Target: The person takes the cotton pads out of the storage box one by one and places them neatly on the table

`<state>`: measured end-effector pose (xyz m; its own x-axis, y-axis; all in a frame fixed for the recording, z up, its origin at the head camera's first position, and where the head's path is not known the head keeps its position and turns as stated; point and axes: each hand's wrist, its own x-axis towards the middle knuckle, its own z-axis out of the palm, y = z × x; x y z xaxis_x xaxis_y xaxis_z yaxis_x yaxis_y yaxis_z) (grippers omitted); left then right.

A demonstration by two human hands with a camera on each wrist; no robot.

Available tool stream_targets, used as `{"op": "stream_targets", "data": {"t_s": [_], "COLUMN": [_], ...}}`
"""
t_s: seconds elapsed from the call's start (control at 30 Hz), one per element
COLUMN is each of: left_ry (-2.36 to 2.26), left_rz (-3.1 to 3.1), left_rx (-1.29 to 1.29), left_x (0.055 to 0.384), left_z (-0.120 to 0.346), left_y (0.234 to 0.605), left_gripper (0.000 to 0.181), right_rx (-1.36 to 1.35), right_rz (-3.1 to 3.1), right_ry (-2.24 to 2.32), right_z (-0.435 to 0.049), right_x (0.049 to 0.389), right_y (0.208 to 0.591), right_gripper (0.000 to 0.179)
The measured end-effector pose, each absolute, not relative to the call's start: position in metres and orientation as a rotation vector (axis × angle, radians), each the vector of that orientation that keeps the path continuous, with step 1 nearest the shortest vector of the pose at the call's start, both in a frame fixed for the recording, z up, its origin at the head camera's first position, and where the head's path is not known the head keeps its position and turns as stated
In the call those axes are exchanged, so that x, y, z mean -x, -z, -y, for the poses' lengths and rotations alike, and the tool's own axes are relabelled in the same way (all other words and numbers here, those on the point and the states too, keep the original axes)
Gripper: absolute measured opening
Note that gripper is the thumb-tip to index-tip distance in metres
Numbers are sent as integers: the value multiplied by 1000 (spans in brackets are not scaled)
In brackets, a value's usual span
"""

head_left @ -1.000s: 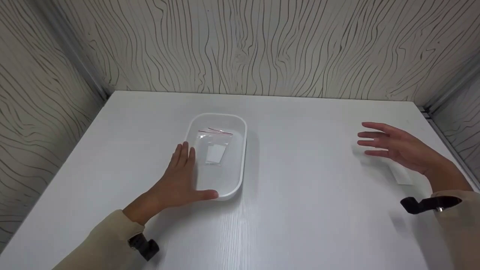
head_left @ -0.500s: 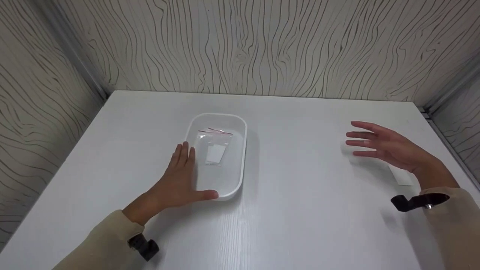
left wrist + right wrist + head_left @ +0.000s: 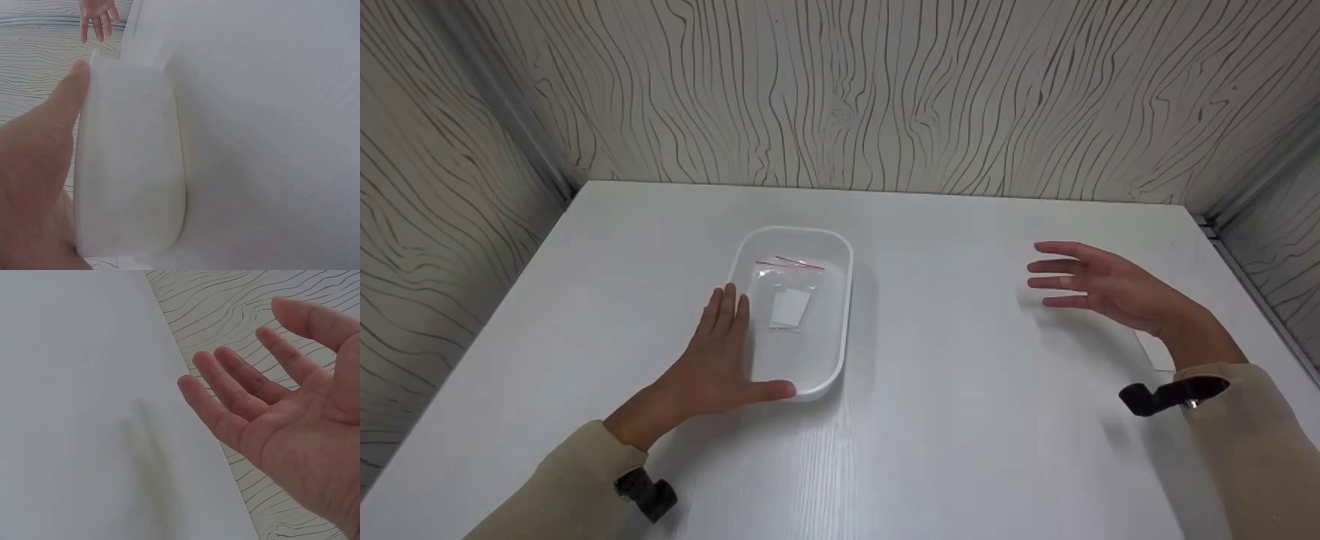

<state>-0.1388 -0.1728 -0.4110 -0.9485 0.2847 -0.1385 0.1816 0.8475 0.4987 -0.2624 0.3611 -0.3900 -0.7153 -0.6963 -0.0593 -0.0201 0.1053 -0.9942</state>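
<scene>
A white oblong plastic tray (image 3: 841,322) with rounded corners lies left of centre in the head view. Inside it are small clear zip bags (image 3: 787,279) with red seal lines, overlapping, with white cards in them. My left hand (image 3: 712,367) rests against the tray's near left corner, its straight fingers along the left side and the thumb at the near rim. In the left wrist view, the thumb touches the rim and the tray's outer wall (image 3: 129,152) faces the camera. My right hand (image 3: 1125,292) hovers over the right of the table, fingers spread, holding nothing.
A small flat white piece (image 3: 1153,351) lies on the white table (image 3: 945,420), partly hidden beneath my right hand and wrist. A wood-grain patterned wall (image 3: 840,90) closes off the back, with similar panels at both sides.
My right hand has drifted left in the head view, covering more of the flat white piece. The left hand, the tray and the bags look unmoved.
</scene>
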Motion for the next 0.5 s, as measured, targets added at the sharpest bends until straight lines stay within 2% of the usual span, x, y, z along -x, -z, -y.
{"op": "stream_targets", "data": {"t_s": [0.5], "left_ry": [-726], "left_rz": [-2821], "left_rx": [-344], "left_x": [139], "left_z": [173], "left_y": [411], "left_gripper": [140], "right_rx": [616], "right_rz": [-1937], "right_ry": [1625], "right_z": [-334], "right_x": [267], "right_y": [383], "right_gripper": [47]}}
